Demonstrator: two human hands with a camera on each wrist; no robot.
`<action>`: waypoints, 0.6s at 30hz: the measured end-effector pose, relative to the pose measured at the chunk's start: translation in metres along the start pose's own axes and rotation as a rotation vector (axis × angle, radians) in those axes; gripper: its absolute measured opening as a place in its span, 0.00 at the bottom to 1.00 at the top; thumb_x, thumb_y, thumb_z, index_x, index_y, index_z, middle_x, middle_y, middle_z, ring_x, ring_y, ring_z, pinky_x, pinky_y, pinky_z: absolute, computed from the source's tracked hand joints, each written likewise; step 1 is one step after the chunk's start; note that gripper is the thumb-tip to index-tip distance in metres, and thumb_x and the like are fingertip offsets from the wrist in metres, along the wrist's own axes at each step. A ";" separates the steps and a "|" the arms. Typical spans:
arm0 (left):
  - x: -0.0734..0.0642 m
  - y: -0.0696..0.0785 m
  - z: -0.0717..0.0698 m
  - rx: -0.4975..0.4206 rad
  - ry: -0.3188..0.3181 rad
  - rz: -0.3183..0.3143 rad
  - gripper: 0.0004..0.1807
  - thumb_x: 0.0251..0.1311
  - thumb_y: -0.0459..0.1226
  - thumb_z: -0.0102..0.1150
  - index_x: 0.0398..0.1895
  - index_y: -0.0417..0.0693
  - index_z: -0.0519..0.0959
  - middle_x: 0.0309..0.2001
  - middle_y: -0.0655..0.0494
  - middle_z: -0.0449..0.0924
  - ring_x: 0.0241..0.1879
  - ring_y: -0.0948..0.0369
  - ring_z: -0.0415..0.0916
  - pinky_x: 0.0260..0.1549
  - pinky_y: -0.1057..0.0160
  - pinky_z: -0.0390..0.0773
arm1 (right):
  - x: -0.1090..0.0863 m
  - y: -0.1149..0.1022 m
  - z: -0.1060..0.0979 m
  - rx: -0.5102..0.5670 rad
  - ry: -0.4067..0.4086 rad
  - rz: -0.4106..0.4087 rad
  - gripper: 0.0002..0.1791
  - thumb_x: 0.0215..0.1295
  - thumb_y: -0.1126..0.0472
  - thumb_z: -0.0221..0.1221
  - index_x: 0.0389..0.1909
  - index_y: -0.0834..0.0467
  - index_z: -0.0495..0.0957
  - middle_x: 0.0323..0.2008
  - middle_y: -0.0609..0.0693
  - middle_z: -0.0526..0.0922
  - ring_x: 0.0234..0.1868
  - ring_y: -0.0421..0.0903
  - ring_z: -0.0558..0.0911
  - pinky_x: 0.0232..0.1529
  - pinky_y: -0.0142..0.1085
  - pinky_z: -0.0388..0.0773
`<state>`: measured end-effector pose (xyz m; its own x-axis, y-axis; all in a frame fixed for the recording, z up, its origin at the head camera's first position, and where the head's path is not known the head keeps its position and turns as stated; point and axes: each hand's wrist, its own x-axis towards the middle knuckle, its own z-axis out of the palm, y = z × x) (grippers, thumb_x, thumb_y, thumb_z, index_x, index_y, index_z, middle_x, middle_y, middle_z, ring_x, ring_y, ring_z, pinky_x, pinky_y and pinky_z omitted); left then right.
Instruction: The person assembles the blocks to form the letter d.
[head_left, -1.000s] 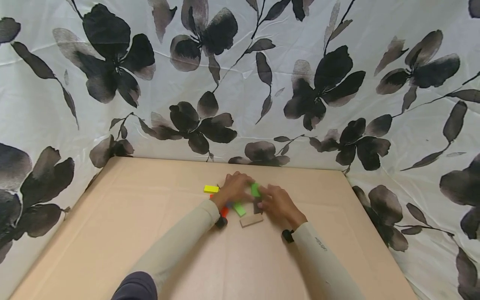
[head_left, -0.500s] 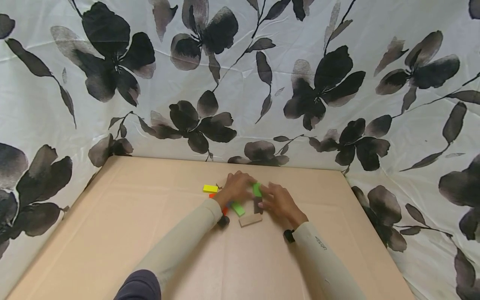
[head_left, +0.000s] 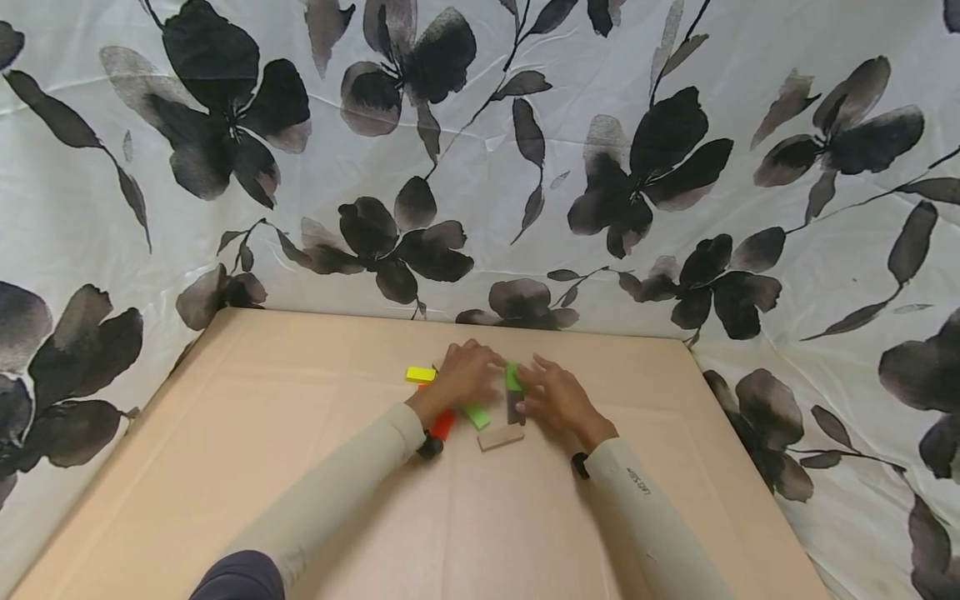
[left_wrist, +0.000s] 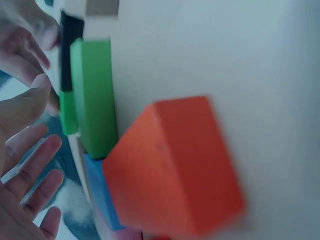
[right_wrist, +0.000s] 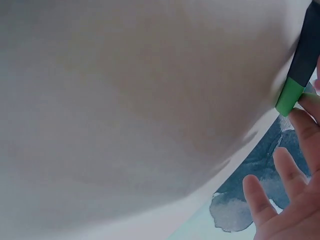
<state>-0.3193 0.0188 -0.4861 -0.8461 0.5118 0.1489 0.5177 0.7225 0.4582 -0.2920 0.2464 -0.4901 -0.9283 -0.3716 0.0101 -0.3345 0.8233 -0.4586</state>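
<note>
My left hand [head_left: 463,377] hovers over the cluster of coloured blocks, and the left wrist view shows its fingers spread with nothing in them. Beside my right hand [head_left: 558,402] a green block [head_left: 513,375] and a black block [head_left: 515,407] lie end to end in a line. In the right wrist view the right index fingertip is right at the green block's end, the other fingers extended apart. A second green block [left_wrist: 95,100], a blue block [left_wrist: 102,187] and a large-looking red block [left_wrist: 172,167] lie below the left hand. The left hand partly hides the cluster in the head view.
A plain wood-coloured block [head_left: 501,437] lies at the near end of the black one. To the left is a yellow block [head_left: 421,374]. The tan tabletop [head_left: 480,525] ends at the back against a floral cloth [head_left: 525,208].
My left hand and forearm have shifted slightly left, showing more of the red block. The right hand stays beside the green and black blocks, almost still.
</note>
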 end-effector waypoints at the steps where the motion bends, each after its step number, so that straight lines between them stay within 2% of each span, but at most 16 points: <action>1: -0.005 0.001 -0.002 -0.014 0.005 0.007 0.25 0.58 0.41 0.76 0.60 0.51 0.87 0.57 0.57 0.89 0.57 0.53 0.75 0.55 0.50 0.67 | 0.000 0.000 0.001 -0.001 0.000 -0.006 0.41 0.61 0.55 0.75 0.75 0.52 0.73 0.81 0.65 0.62 0.82 0.67 0.60 0.77 0.66 0.61; 5: -0.029 0.008 -0.009 -0.118 -0.041 0.048 0.21 0.59 0.39 0.77 0.56 0.49 0.88 0.54 0.58 0.90 0.56 0.54 0.74 0.59 0.49 0.65 | 0.000 0.002 0.002 0.006 -0.013 -0.013 0.41 0.63 0.54 0.74 0.76 0.53 0.72 0.81 0.64 0.62 0.83 0.67 0.60 0.77 0.66 0.60; 9: -0.051 0.014 -0.008 -0.170 -0.096 0.094 0.20 0.58 0.40 0.79 0.54 0.51 0.89 0.50 0.61 0.90 0.54 0.56 0.74 0.60 0.50 0.65 | -0.002 0.004 0.002 0.011 -0.023 -0.017 0.39 0.65 0.54 0.73 0.76 0.53 0.72 0.82 0.63 0.61 0.83 0.66 0.60 0.78 0.66 0.58; 14: -0.067 0.017 -0.001 -0.172 -0.136 0.087 0.18 0.58 0.39 0.78 0.53 0.57 0.90 0.47 0.66 0.87 0.50 0.60 0.72 0.54 0.58 0.71 | -0.003 0.004 0.002 -0.006 -0.024 -0.021 0.38 0.67 0.53 0.71 0.77 0.53 0.71 0.82 0.64 0.61 0.82 0.67 0.61 0.78 0.65 0.59; 18: -0.073 0.019 0.003 -0.127 -0.129 0.093 0.17 0.57 0.40 0.80 0.51 0.60 0.91 0.45 0.67 0.88 0.47 0.62 0.70 0.51 0.60 0.72 | -0.003 0.003 0.001 -0.009 -0.026 -0.023 0.38 0.67 0.54 0.71 0.77 0.53 0.71 0.82 0.65 0.61 0.81 0.68 0.62 0.77 0.66 0.60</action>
<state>-0.2471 -0.0034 -0.4908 -0.7679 0.6348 0.0856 0.5655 0.6090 0.5562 -0.2899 0.2498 -0.4929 -0.9158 -0.4015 -0.0022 -0.3576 0.8181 -0.4503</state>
